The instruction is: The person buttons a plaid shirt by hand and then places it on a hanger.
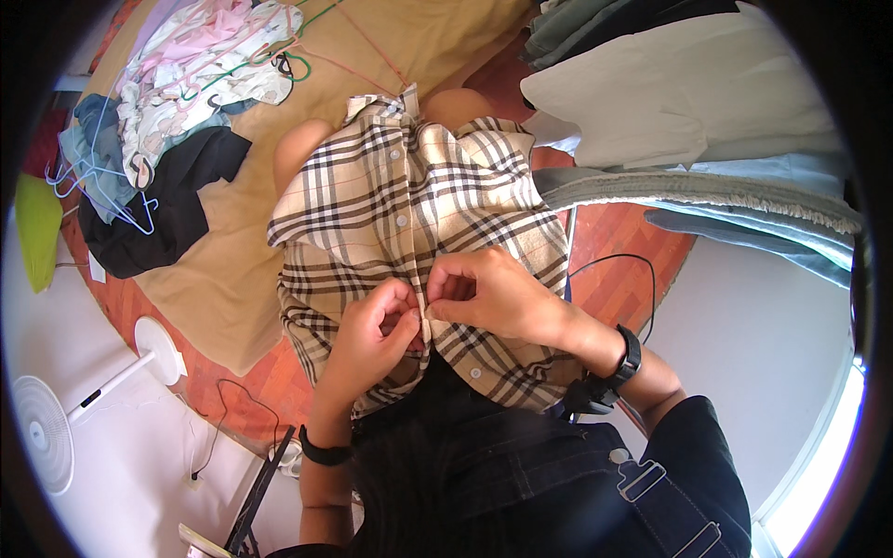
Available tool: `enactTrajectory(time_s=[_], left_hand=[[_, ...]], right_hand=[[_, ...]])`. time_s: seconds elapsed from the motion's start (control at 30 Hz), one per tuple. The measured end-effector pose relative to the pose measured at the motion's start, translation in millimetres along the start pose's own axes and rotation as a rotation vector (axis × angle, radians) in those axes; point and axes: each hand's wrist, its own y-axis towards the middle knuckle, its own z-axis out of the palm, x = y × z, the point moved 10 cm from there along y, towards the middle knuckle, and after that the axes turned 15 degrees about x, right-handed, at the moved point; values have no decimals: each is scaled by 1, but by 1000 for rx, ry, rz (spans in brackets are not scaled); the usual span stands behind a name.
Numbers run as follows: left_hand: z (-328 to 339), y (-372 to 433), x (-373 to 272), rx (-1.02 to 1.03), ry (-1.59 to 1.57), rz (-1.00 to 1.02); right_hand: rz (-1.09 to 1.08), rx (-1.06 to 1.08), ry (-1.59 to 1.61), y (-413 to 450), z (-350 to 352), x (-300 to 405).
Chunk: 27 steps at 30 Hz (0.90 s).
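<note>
A beige plaid button-up shirt (349,202) lies across my lap, its collar (380,106) pointing away from me. Down its middle runs the front placket, with a white button (401,221) showing on it and others in line. My left hand (377,328) pinches the placket edge low on the shirt. Right beside it, my right hand (495,293) grips the same edge between thumb and fingertips. The button or hole between them is hidden by my fingers. Below, the hem falls apart, and a loose button (476,374) shows on the right flap.
Clothes on hangers (202,77) and a black garment (160,202) lie on a bed with a tan sheet (230,293). Garments hang at right, a pale one (684,91) foremost. A white fan (42,434) stands left; a black cable (628,257) crosses near the wood floor (621,230).
</note>
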Motion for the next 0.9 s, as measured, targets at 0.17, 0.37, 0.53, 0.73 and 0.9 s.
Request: enactTrajectory(time_s=[0.17,0.37,0.53,0.73,0.9], left_hand=[[1,1,-4,-13,15,6],[1,2,-2,-138,79,-6],[4,1,-23,-231,258,10],[6,-6,-25,-263,293,-56],[-1,-3,-1,-221,79,-43]], right_hand=[[-5,-16,38,-1,-1,-3],[7,-83,-103,-7,-3,3],[28,-124,-201,-11,0,13],[29,-161,-291,-9,-1,14],[-20,-152,-267,-9,1,16]])
